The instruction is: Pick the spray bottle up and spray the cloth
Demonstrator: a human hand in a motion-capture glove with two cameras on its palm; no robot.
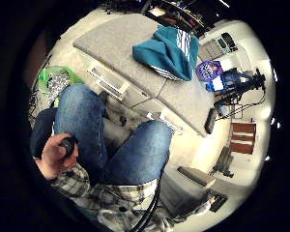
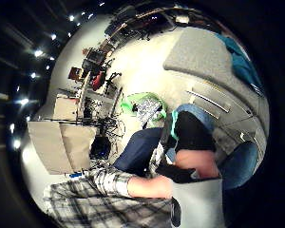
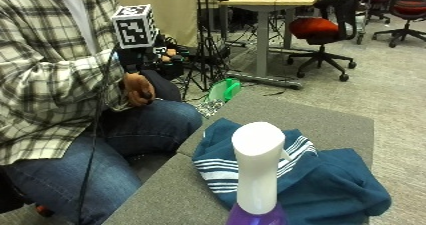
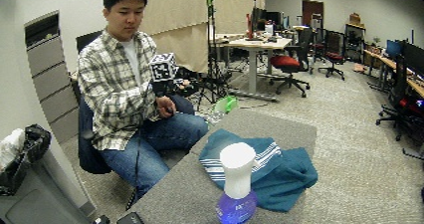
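Observation:
A spray bottle [image 3: 256, 180] with a white head and purple body stands on the near part of the grey table [image 3: 313, 120]. Right behind it lies a crumpled teal cloth [image 3: 319, 180] with white stripes. My gloved right hand [image 3: 136, 57] is raised in front of the seated person's chest, well away from the table, and holds nothing. Both palm views look out unblocked, over the cloth [image 1: 169, 50], the bottle [image 1: 209, 70] and the person's jeans. Just below, the bare hand [image 3: 138, 92] grips a small black object over the lap.
A green bag [image 3: 225, 90] lies on the carpet beyond the table's far end. Behind it are a tripod, a desk and a red office chair [image 3: 319, 30]. A grey cabinet [image 4: 46, 64] stands by the wall. A flat black device [image 4: 136, 218] lies at the table's near corner.

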